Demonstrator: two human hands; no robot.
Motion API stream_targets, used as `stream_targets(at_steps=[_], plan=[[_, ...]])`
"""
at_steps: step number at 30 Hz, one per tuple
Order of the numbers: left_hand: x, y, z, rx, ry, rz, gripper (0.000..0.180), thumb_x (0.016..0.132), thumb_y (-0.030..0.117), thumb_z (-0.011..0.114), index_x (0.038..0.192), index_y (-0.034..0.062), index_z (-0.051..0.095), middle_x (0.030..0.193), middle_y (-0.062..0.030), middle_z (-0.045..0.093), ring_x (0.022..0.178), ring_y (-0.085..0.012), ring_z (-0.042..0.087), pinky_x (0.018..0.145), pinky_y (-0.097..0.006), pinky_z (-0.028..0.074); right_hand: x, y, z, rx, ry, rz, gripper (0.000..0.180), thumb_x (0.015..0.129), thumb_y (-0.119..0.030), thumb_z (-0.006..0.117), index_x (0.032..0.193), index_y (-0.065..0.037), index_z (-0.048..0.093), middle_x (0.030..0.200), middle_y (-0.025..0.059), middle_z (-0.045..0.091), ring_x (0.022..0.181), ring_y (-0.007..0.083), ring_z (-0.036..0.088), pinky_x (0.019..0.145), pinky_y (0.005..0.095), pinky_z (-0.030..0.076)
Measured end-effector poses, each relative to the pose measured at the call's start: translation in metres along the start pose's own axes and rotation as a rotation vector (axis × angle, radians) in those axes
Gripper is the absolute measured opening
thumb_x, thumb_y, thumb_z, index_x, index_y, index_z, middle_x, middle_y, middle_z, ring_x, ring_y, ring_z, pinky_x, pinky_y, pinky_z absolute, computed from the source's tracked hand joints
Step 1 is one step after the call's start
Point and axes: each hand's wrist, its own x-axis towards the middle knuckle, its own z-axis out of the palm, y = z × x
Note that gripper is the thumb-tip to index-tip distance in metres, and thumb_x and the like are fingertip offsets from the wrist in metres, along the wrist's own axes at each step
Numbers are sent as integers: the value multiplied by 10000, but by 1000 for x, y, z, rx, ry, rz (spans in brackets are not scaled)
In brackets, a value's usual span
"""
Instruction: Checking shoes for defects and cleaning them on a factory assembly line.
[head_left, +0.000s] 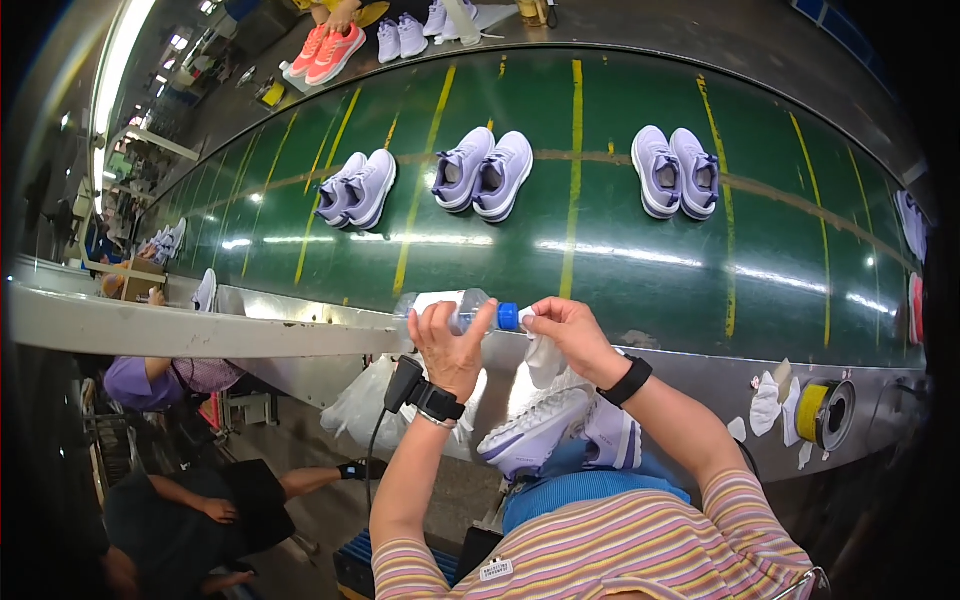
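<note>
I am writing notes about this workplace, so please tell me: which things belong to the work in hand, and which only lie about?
In use:
- clear bottle, in the left hand
- white cloth, in the right hand
- lap shoes, probably

Apparently only lying about:
- lavender shoe pairs on the green belt
- yellow roll
- white bag

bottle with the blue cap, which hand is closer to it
Left. The left hand grips the bottle around its body; the right hand is just beyond the blue cap, on its right, pinching a white cloth.
</note>
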Motion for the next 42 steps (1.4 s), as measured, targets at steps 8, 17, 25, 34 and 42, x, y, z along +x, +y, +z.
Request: stream_targets(at_steps=[8, 17, 25, 34, 42], plan=[[-75, -35, 36, -575, 29, -604, 647, 634, -2, 701, 1208, 18, 402, 1128, -168, 476, 1059, -328, 471, 920, -380, 382, -42, -59, -22, -225, -15, -89, 98, 814, -69, 624, 898, -22, 603, 823, 8, 620, 752, 63, 565, 683, 199, 438], [-124, -21, -7, -736, -66, -933, 817, 703, 46, 695, 1360, 5, 211, 1292, -186, 368, 1197, -280, 391, 929, -387, 401, -68, -65, -33, -512, -39, -10, 107, 819, -103, 635, 889, -33, 594, 801, -14, 606, 723, 45, 539, 664, 193, 422], [-235, 62, -40, -1418, -231, -1460, 940, 726, 173, 748, 1408, 41, 116, 1267, -232, 374, 1128, -287, 460, 854, -366, 446, -42, -2, -10, -856, -330, 14, 148, 805, -115, 621, 874, 5, 571, 804, 21, 602, 772, 85, 548, 719, 240, 440], [-192, 8, -33, -1497, -219, -1350, 557, 786, 191, 690, 1239, 5, 424, 1054, -86, 567, 934, -125, 542, 790, -248, 460, -47, 59, 10, -536, -223, 223, 118, 829, -111, 603, 876, -9, 564, 808, 23, 597, 779, 80, 539, 716, 232, 428], [-119, -49, -70, -1624, -1043, -856, 495, 900, 238, 537, 1337, 67, 379, 1130, -31, 528, 1030, -96, 478, 896, -255, 385, -127, 12, 39, -31, -126, 460, 123, 870, -113, 582, 946, -28, 537, 848, 39, 591, 771, 92, 564, 699, 227, 449]])
